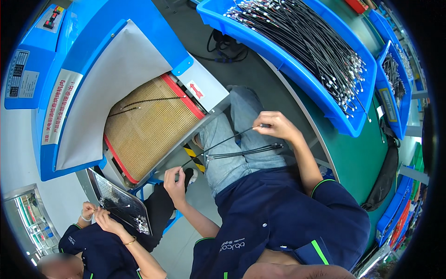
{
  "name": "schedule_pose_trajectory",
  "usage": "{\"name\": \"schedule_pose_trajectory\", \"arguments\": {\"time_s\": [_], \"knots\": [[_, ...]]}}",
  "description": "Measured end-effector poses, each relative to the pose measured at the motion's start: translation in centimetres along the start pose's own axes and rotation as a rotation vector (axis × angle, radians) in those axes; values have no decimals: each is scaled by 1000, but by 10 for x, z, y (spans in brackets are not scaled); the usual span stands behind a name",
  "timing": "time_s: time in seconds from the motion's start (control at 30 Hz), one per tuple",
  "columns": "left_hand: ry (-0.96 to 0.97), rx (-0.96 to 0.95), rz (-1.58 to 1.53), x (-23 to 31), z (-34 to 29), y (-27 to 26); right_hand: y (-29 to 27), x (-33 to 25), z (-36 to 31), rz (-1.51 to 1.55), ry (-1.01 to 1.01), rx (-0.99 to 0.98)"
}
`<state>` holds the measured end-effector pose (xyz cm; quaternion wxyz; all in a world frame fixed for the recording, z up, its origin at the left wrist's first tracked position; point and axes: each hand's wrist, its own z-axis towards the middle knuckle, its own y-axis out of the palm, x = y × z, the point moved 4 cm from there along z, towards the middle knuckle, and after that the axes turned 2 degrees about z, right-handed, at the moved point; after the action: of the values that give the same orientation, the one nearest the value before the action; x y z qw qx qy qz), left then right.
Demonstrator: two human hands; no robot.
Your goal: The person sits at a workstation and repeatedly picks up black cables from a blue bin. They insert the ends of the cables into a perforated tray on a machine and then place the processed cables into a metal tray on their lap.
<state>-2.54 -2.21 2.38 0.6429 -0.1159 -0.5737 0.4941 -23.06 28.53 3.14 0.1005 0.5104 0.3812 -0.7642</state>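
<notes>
A thin black cable (227, 140) stretches slantwise between my two hands above my lap. My left hand (175, 187) pinches its lower end, close to the near edge of the blue machine. Farther right and higher up, my right hand (275, 126) is closed on the other end, by a small dark tip. Several more black cables (245, 151) with small end connectors lie in a bundle across my thighs, just below the held one. Two black cables (153, 99) rest on the tan mesh conveyor belt (148, 132) ahead of my left hand.
The blue machine (111, 16) has a pale curtain (102, 88) over its belt. A large blue bin (320, 104) full of black cables stands on the green table (355, 151) to the right. At lower left, a co-worker's hands (100, 218) hold a cable over a tray (123, 195).
</notes>
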Motion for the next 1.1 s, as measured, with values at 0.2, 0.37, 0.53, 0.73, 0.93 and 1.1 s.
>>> {"name": "schedule_pose_trajectory", "arguments": {"time_s": [0.2,0.37,0.53,0.73,0.93,1.1], "knots": [[-4,-27,4,-4,4,1,-1,-2,3,-64,-42,-18],[0,-15,19,-7,13,-4,4,-3,6,-59,-104,-22],[29,-48,-24,-10,39,3,-1,-1,4,-38,-73,2],[137,-31,19,-5,69,-8,0,-4,17,-96,-75,137],[283,-72,185,5,156,-30,12,-10,42,-132,-111,260],[257,-194,231,-27,221,-37,53,-18,74,-78,-111,324]]}}
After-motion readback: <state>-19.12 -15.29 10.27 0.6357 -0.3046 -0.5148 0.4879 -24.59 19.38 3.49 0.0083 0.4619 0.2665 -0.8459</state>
